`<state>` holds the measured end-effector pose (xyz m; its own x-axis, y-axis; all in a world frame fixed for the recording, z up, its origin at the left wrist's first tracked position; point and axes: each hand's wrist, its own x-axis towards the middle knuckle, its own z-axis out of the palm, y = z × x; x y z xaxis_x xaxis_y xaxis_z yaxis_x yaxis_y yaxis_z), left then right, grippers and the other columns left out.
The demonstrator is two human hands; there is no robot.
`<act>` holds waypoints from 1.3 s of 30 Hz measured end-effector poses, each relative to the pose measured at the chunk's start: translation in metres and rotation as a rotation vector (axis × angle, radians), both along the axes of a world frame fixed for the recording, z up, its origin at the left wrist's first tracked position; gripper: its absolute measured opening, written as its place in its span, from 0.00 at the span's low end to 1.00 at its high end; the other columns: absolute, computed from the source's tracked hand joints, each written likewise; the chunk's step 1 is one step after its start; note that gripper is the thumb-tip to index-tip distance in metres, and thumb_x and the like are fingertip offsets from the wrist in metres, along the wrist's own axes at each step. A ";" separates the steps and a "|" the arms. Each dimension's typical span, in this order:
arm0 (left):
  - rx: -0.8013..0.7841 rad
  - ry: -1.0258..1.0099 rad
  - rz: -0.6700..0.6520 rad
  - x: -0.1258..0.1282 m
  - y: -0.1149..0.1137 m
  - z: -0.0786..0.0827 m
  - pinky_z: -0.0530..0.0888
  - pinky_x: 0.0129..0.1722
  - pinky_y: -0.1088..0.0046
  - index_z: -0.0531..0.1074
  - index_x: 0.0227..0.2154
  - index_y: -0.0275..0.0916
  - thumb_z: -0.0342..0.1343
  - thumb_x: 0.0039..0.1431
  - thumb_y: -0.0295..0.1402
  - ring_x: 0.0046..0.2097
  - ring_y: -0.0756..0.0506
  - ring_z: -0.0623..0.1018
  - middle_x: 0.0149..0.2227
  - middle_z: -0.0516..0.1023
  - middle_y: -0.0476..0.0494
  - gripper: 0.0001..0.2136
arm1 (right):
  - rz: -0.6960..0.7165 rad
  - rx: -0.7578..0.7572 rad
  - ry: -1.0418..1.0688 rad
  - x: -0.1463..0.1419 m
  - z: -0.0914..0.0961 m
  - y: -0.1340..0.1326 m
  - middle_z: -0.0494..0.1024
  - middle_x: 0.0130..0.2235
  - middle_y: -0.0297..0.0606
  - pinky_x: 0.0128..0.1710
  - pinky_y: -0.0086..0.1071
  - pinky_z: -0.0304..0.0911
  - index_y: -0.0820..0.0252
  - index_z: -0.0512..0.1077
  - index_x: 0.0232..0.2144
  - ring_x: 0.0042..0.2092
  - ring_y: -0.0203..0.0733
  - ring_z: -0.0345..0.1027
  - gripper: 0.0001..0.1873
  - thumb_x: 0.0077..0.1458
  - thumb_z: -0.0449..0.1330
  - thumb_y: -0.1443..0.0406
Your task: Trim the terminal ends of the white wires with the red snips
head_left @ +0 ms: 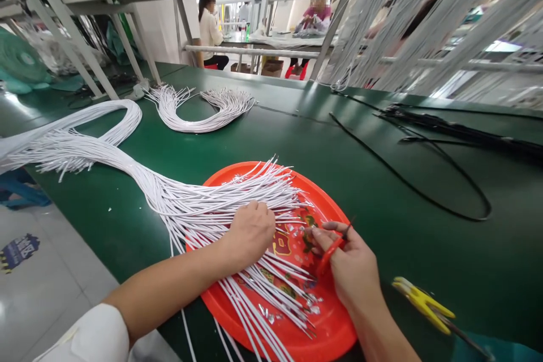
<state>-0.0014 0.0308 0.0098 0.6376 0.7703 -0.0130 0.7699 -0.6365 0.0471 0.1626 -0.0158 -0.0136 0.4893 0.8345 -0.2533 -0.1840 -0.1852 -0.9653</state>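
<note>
A round red tray (335, 322) lies on the green table (237, 141) in front of me. A thick bundle of thin white cables (199, 206) runs from the left across the tray, ends fanned out. My left hand (250, 232) rests on the cables over the tray, fingers curled down onto them. My right hand (352, 266) is closed round small red snips (333, 251), their dark tips pointing up near the cable ends. Small silvery and white offcuts (311, 305) are scattered in the tray.
Yellow-handled snips (424, 301) lie right of the tray. A second white cable bundle (203, 110) lies farther back. Black cables (424, 181) loop at the right. White cables hang from a rack (424, 28) above. Two people sit at a far table.
</note>
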 end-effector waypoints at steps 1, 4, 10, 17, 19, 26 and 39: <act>-0.011 -0.066 0.021 -0.001 0.000 -0.001 0.70 0.34 0.66 0.68 0.34 0.31 0.44 0.55 0.21 0.36 0.42 0.71 0.34 0.72 0.37 0.08 | -0.010 -0.003 0.001 0.000 0.000 0.000 0.72 0.21 0.29 0.21 0.28 0.66 0.59 0.66 0.29 0.25 0.39 0.70 0.26 0.25 0.72 0.59; -0.115 -0.420 0.053 -0.002 -0.003 -0.002 0.70 0.39 0.70 0.66 0.42 0.34 0.44 0.59 0.26 0.38 0.46 0.73 0.37 0.74 0.42 0.11 | -0.039 0.020 -0.007 -0.001 0.001 -0.001 0.73 0.22 0.30 0.23 0.27 0.66 0.59 0.66 0.29 0.25 0.38 0.70 0.26 0.27 0.71 0.57; -0.280 -0.849 -0.039 0.003 -0.013 -0.001 0.68 0.37 0.77 0.73 0.39 0.39 0.49 0.60 0.33 0.35 0.51 0.73 0.32 0.76 0.47 0.10 | -0.044 0.102 -0.126 -0.004 0.008 -0.007 0.74 0.23 0.30 0.26 0.27 0.66 0.59 0.67 0.28 0.25 0.34 0.69 0.22 0.32 0.70 0.56; -0.321 -0.856 0.047 0.005 -0.015 -0.002 0.67 0.34 0.77 0.76 0.29 0.37 0.50 0.58 0.33 0.31 0.51 0.73 0.26 0.75 0.48 0.10 | -0.027 0.202 -0.194 -0.015 0.020 -0.015 0.76 0.28 0.35 0.29 0.30 0.67 0.58 0.66 0.29 0.29 0.39 0.72 0.18 0.37 0.68 0.58; -0.343 -0.824 0.061 0.004 -0.015 -0.002 0.67 0.34 0.77 0.76 0.29 0.38 0.50 0.57 0.32 0.31 0.51 0.73 0.27 0.76 0.48 0.10 | -0.011 0.208 -0.239 -0.016 0.022 -0.016 0.77 0.28 0.36 0.31 0.32 0.68 0.58 0.66 0.28 0.31 0.40 0.73 0.17 0.37 0.68 0.59; -0.462 -0.901 0.092 0.005 -0.015 -0.001 0.69 0.36 0.76 0.74 0.41 0.40 0.51 0.55 0.32 0.35 0.50 0.74 0.35 0.78 0.46 0.12 | 0.016 0.203 -0.273 -0.015 0.020 -0.015 0.77 0.28 0.36 0.34 0.35 0.69 0.58 0.67 0.28 0.31 0.41 0.73 0.16 0.38 0.67 0.58; -0.616 -0.909 0.140 0.007 -0.012 0.001 0.66 0.32 0.78 0.75 0.27 0.36 0.55 0.52 0.32 0.31 0.52 0.71 0.28 0.77 0.48 0.06 | 0.021 0.134 -0.201 -0.015 0.014 -0.014 0.74 0.27 0.32 0.30 0.29 0.67 0.58 0.68 0.28 0.29 0.37 0.70 0.18 0.36 0.68 0.58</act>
<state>0.0056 0.0189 0.0107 0.5116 0.8591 0.0098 0.3512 -0.2195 0.9102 0.1479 -0.0302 0.0006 0.5009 0.8646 -0.0388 0.0169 -0.0546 -0.9984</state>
